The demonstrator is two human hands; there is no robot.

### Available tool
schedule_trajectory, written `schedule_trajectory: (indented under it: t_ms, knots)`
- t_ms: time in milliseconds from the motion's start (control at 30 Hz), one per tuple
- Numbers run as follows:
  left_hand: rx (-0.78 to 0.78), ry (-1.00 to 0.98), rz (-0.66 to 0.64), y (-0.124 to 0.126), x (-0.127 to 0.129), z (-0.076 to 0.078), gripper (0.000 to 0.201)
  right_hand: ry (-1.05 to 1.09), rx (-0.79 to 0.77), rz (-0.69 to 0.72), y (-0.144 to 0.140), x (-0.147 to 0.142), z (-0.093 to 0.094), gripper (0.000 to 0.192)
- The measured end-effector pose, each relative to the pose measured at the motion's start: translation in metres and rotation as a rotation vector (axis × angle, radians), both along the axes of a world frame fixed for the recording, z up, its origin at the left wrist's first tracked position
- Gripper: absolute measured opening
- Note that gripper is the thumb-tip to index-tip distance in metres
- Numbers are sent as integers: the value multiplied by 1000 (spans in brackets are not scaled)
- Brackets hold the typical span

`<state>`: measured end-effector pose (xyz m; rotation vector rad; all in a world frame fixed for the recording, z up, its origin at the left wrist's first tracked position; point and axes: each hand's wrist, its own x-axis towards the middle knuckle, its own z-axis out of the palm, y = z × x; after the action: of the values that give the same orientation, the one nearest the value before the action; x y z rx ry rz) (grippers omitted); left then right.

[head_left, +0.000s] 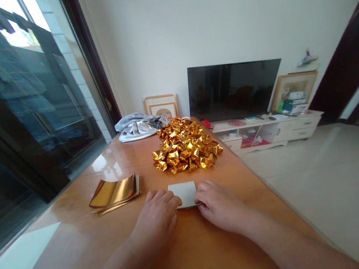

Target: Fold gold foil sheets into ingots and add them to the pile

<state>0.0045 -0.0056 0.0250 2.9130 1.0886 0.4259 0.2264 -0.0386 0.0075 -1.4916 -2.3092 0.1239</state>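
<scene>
Both hands, left hand (158,219) and right hand (220,205), press flat on a white square sheet (183,193) on the glossy wooden worktop (81,240); crumpled gold foil pile (185,144) behind.

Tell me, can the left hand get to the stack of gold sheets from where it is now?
Probably yes. The left hand rests on the white sheet, and the stack of gold sheets lies just to its left on the table, with only bare tabletop between them.
</scene>
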Motion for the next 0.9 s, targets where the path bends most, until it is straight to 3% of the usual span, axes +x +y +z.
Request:
schedule_trajectory:
  t_ms: [200, 400, 700, 900]
  knots:
    - [-116, 1, -5, 1, -1, -7, 20, 16, -56, 44, -1, 0, -1, 14]
    - [-232, -133, 49, 5, -3, -12, 18, 83, -136, 76, 4, 4, -1, 16]
    - [-533, -460, 148, 24, -11, -31, 11, 277, -246, -114, 17, 3, -18, 20]
    - [-596, -453, 165, 35, -17, -37, 13, 255, -256, -158, 21, 3, -19, 24]
